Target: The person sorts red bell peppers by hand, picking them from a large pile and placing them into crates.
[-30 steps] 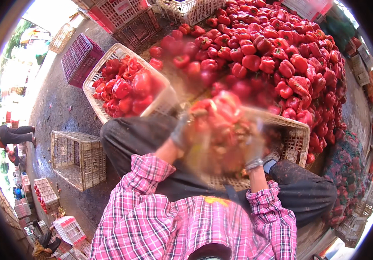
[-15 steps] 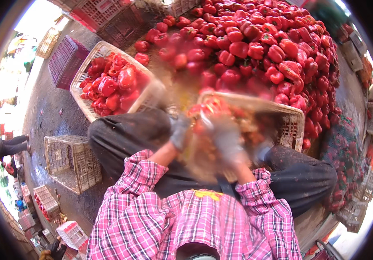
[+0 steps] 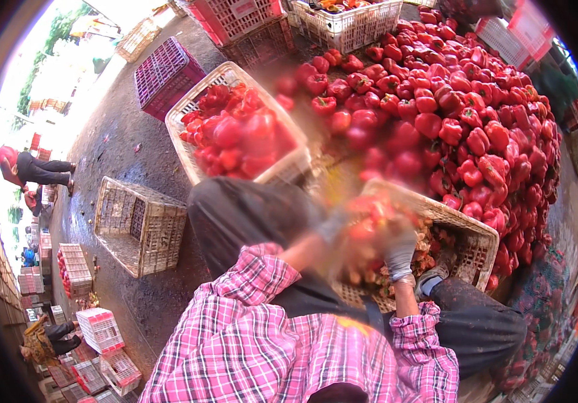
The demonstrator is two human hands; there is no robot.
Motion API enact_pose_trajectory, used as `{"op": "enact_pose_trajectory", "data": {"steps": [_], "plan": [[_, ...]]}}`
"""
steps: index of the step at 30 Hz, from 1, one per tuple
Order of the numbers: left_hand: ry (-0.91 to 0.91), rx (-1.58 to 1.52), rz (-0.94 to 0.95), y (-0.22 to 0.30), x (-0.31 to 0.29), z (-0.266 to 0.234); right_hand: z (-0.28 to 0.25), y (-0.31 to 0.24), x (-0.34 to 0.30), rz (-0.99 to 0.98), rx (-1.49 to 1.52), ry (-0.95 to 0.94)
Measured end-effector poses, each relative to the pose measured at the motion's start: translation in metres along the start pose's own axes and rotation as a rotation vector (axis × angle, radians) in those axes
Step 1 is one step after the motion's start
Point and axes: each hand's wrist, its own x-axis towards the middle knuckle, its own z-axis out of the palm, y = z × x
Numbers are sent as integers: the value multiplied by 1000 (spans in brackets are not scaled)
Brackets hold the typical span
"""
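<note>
Centre: left hand and right hand by blurred red pepper, cannot tell either grip | right of centre: crate | upper right: pepper heap

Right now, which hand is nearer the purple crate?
Left. In the picture, the left hand is below and right of the purple crate; the right hand is lower and farther right.

Peppers are red, the plaid shirt pink.
</note>
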Motion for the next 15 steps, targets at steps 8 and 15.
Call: {"op": "enact_pose_trajectory", "data": {"steps": [8, 15], "plan": [[112, 353, 378, 281, 75, -86, -43, -22, 15, 441, 931, 277], [868, 1098, 469, 329, 149, -286, -25, 28, -4, 561, 695, 294]]}}
